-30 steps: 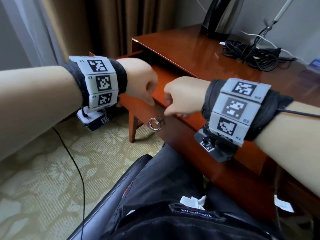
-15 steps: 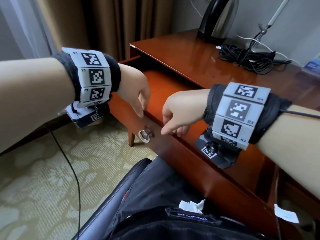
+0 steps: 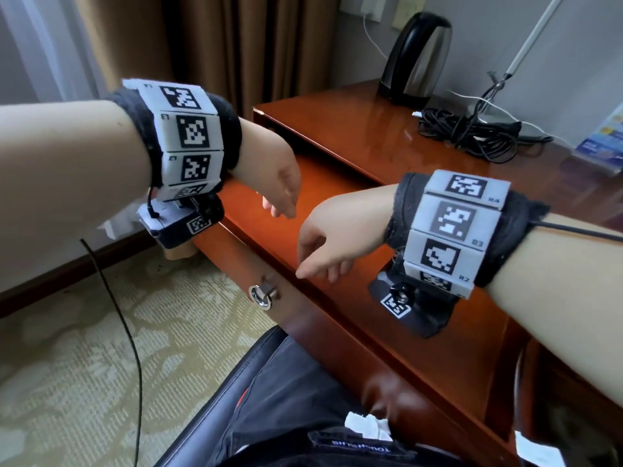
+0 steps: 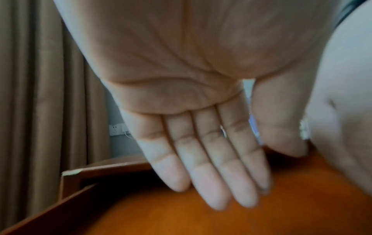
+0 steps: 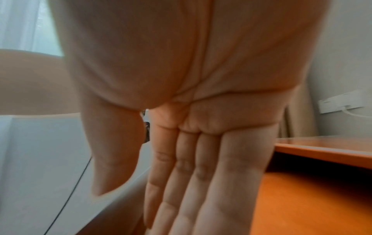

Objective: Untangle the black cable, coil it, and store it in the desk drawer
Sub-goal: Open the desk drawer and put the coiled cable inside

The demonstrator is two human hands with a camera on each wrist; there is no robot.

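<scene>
The tangled black cable [image 3: 470, 134] lies in a heap on the desk top at the far right, beside a lamp base. The desk drawer [image 3: 340, 210] stands pulled out below the desk edge, its orange-brown floor bare; a metal ring pull [image 3: 262, 295] hangs on its front. My left hand [image 3: 281, 192] hovers over the drawer's left part with fingers straight [image 4: 209, 182], holding nothing. My right hand [image 3: 323, 254] is above the drawer's front rim, fingers extended [image 5: 193, 182] and empty. Both hands are well short of the cable.
A black and steel kettle [image 3: 416, 55] stands at the desk's back edge. A white lamp arm [image 3: 526, 45] rises at the right, with a white wire near it. A thin black cord [image 3: 118, 318] runs across the patterned carpet. My lap and a dark chair edge [image 3: 215, 392] sit below the drawer.
Both hands have opened from curled fists at the drawer's front and lifted off it. The drawer has come further out toward me.
</scene>
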